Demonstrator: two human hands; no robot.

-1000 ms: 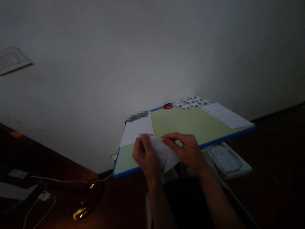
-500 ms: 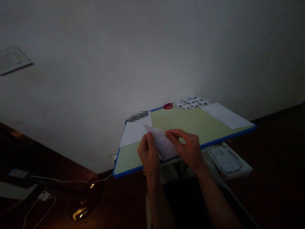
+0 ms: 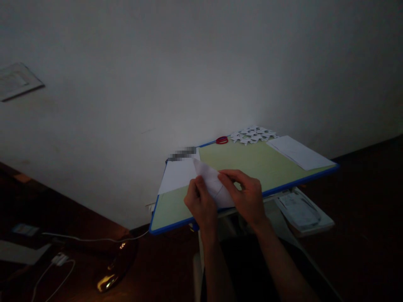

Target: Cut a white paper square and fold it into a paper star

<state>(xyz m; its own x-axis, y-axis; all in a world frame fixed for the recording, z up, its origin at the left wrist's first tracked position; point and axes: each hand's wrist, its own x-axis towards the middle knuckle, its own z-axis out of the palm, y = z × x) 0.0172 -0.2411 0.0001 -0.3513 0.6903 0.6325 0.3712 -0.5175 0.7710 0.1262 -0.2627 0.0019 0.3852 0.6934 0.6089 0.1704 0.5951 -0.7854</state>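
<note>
A folded white paper piece (image 3: 211, 181) is held between both hands over the near edge of a green board with a blue rim (image 3: 252, 161). My left hand (image 3: 200, 206) pinches its lower left side, fingers closed. My right hand (image 3: 247, 195) grips its right side, with the index finger and thumb pressed on the fold. The paper's pointed tip sticks up to the left, above a white sheet (image 3: 178, 174) lying on the board.
A pile of small folded white paper pieces (image 3: 252, 134) and a red ring (image 3: 222, 140) lie at the board's far edge. Another white sheet (image 3: 297, 152) lies at the right. Papers (image 3: 300, 212) sit on a lower shelf. White cables (image 3: 59, 260) run over the dark floor at left.
Both hands have lifted the folded paper up and away from me, over the board. Its tip now points higher and more to the left.
</note>
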